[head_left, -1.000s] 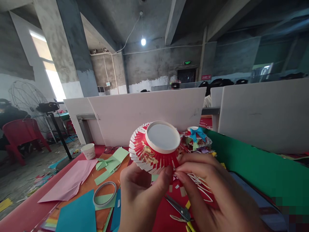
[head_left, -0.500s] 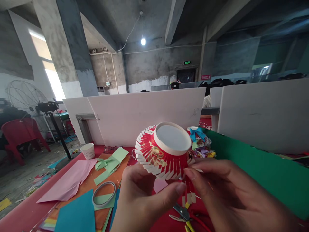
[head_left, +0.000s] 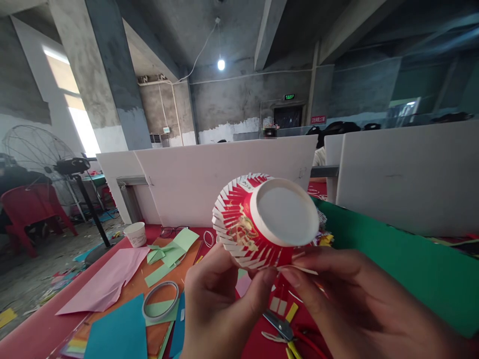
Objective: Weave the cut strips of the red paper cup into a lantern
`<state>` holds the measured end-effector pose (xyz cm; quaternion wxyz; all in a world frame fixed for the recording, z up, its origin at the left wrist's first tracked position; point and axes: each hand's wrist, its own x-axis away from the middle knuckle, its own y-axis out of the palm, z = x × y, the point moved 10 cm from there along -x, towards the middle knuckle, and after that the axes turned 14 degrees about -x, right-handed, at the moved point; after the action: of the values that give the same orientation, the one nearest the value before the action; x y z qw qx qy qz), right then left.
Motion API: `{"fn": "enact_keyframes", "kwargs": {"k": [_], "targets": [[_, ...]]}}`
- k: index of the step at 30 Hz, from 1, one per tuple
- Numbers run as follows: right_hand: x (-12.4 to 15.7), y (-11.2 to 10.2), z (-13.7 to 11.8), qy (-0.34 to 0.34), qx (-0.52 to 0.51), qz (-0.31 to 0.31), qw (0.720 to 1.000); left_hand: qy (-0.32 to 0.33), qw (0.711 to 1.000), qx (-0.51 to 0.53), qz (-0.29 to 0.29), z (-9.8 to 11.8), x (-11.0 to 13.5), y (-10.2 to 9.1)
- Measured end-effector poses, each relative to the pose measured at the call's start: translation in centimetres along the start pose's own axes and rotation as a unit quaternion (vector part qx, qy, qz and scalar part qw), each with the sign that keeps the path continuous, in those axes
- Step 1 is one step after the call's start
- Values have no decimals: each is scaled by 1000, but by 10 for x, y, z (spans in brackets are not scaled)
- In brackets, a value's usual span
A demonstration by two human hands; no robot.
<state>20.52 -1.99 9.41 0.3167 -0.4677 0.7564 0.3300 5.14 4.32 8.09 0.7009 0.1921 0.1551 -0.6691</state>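
Observation:
A red-and-white paper cup [head_left: 247, 227], its wall cut into many strips, is held up with its pale round base facing me. Most strips are folded over one another into a fanned rim; a few hang loose at the bottom. My left hand [head_left: 224, 294] is closed on the rim from the lower left, thumb in front. My right hand [head_left: 337, 284] pinches a strip at the cup's lower edge, thumb and fingers together. Below the cup, pliers [head_left: 282, 326] with red and yellow handles lie on the red tabletop, partly hidden by my hands.
On the left lie a roll of tape [head_left: 161, 311], a blue sheet [head_left: 116, 329], a pink sheet [head_left: 108, 279] and green paper pieces [head_left: 179, 249]. A white paper cup [head_left: 135, 234] stands behind them, near glasses [head_left: 172, 231]. A white partition [head_left: 224, 164] spans the back; a green surface [head_left: 392, 259] lies right.
The cut cup has risen a little, moved right and tilted so its base faces me more. My fingers have shifted along the folded edge; decorated items behind it are now mostly covered.

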Motion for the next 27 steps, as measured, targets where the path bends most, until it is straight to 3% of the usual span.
{"fn": "enact_keyframes", "kwargs": {"k": [5,10,14,21,25,27], "targets": [[-4,2,-1,16,-17,-26,999,-46,995,68,-63,-9,-1,9],[-3,-11,-4,19,33,9,999,-11,995,39,-89,-3,-3,12],[-2,-8,-5,16,76,0,997,9,996,30,-82,0,-4,12],[-7,8,2,51,-36,-67,996,-2,995,46,-86,-5,-5,12],[-10,-5,17,133,-71,-32,988,3,996,31,-84,-8,-7,12],[-10,-5,17,135,-90,-36,986,9,997,16,-75,-8,-8,12]]}}
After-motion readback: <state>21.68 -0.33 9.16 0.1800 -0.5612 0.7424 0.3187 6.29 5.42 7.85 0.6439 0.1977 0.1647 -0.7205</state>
